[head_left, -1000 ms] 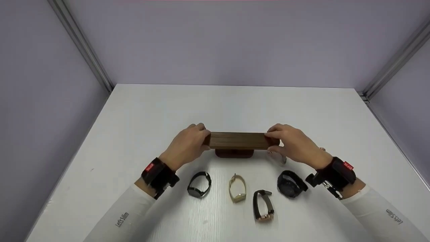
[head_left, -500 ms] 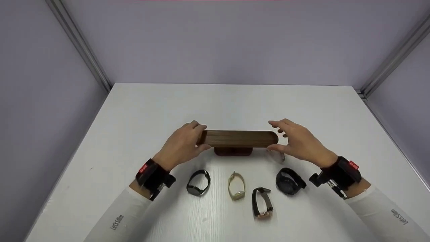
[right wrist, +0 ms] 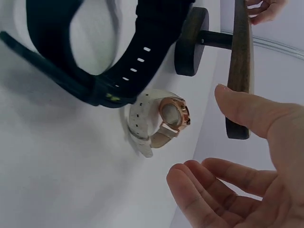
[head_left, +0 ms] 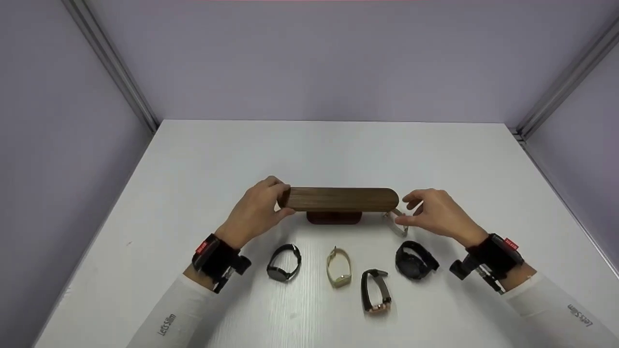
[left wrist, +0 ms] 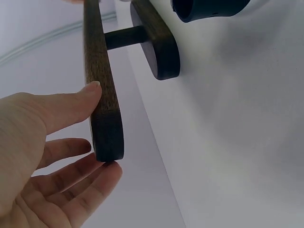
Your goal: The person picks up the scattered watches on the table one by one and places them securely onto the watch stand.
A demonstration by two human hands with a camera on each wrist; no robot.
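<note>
The left hand (head_left: 256,212) is gripping the wooden watch stand (head_left: 338,199) by its end; the right hand (head_left: 437,215) is hovering wide over the white-strapped watch (right wrist: 159,121).

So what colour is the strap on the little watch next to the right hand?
White, with a rose-gold case; the watch shows best in the right wrist view.

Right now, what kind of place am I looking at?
Probably a staged recording booth: a bare white table, plain lilac walls with metal corner rails, and a wooden watch stand.
</note>
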